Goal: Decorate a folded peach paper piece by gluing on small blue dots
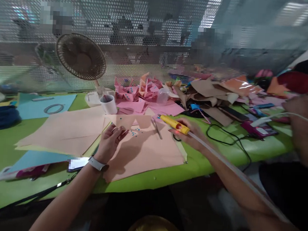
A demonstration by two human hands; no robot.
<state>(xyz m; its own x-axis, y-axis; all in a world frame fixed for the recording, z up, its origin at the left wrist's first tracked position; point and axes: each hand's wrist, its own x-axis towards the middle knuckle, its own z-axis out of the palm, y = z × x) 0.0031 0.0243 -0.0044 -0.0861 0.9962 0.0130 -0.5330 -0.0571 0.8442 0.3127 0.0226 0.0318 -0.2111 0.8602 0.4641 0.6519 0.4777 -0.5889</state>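
My right hand [188, 131] grips a yellow hot glue gun [174, 124] with a red glowing light. A long whitish glue stick [214, 153] runs from its rear along my forearm. The nozzle points left, above a peach paper sheet [146, 160]. Over that sheet's left part, my left hand [112, 141] has its fingers curled in a pinch; whatever they hold is too small to make out. Between the hands, small blue dots [134, 132] lie scattered on the paper. A thin metal tool [157, 127] rests close to the glue gun.
Folded pink paper pieces [129, 93] and brown paper [207, 89] are heaped behind. A white cup [108, 104] stands before a small fan [81, 56]. More peach sheets [62, 129] and a lit phone [77, 164] lie left. Another person's arm [303, 126] reaches in at right, near a black cable [230, 143].
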